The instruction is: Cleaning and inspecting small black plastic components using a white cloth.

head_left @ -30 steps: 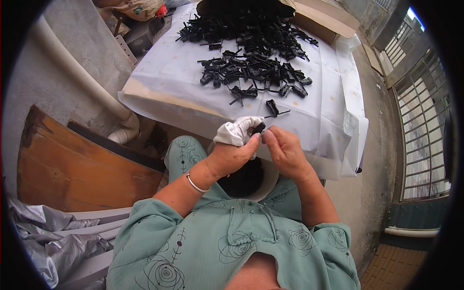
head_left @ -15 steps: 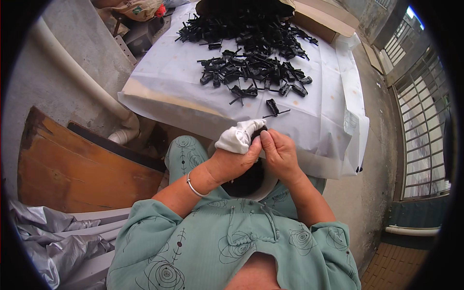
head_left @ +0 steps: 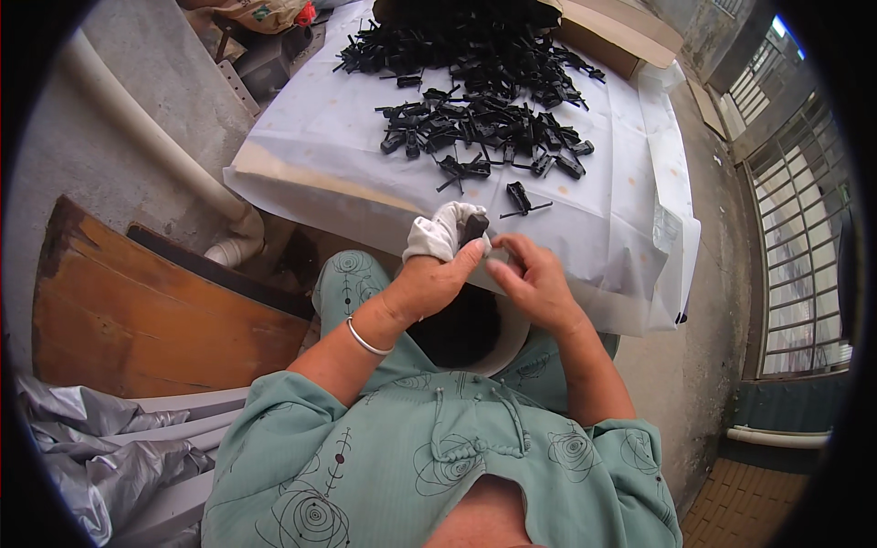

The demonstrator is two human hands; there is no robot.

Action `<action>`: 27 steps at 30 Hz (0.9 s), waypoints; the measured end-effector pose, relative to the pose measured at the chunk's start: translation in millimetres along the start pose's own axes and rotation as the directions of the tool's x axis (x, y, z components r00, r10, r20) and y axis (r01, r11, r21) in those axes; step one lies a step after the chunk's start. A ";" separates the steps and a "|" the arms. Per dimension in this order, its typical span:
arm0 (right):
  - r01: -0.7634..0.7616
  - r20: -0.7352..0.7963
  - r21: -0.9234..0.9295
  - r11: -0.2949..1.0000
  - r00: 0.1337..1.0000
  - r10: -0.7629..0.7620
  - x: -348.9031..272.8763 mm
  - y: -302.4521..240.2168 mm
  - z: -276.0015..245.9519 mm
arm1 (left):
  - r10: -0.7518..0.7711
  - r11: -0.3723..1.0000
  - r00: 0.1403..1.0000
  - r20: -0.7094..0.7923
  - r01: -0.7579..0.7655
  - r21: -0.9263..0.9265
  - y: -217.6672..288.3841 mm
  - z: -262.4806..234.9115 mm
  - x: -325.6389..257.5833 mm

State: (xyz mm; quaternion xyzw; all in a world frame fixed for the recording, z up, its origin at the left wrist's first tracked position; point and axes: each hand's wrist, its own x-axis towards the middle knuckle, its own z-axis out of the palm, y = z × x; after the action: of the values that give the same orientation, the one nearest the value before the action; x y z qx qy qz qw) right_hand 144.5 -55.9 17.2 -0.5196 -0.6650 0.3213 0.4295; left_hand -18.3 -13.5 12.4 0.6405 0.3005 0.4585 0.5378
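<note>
My left hand [head_left: 429, 279], its fingers wrapped in white cloth [head_left: 438, 233], pinches a small black plastic part [head_left: 472, 228] at the near edge of the table. My right hand [head_left: 534, 283] is right beside it, fingertips bent toward the part and almost touching it. A bucket [head_left: 507, 342] with a white rim sits in my lap just below both hands, dark inside. Two loose black parts [head_left: 521, 199] lie on the white sheet just beyond my hands.
A white sheet [head_left: 320, 137] covers the table, with a big heap of black plastic parts [head_left: 475, 64] and a cardboard box [head_left: 607, 36] at the far side. A white pipe [head_left: 155, 146] and wooden boards [head_left: 137, 310] stand left; a barred window [head_left: 804, 219] right.
My right hand, pressed against the left half a second ago, has drawn slightly apart to the right. The black part stays in my left fingers.
</note>
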 end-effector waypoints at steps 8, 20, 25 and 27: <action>0.333 -0.040 -0.099 0.938 0.940 -0.339 4.4 -5.3 -12.5 | -0.200 0.975 0.965 0.173 0.213 -0.060 6.5 2.5 -0.3; 0.158 -0.178 0.129 0.979 0.975 -0.134 5.5 -10.2 -1.8 | -0.205 0.934 0.910 0.361 0.292 -0.207 25.0 7.9 -7.3; 0.023 -0.100 0.104 0.994 0.995 -0.012 2.4 -16.3 -5.1 | -0.200 0.952 0.937 0.285 0.254 -0.168 16.3 2.8 -5.5; -0.033 0.019 0.109 0.994 0.999 0.031 1.1 -15.6 -9.6 | -0.202 0.939 0.942 0.267 0.263 -0.220 13.3 2.3 -5.6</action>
State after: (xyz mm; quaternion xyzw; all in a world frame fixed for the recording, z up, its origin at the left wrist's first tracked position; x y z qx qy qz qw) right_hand 146.6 -58.9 35.1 -0.5030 -0.6419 0.3685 0.4462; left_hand -19.9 -22.5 23.7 0.5772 0.2466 0.3448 0.6979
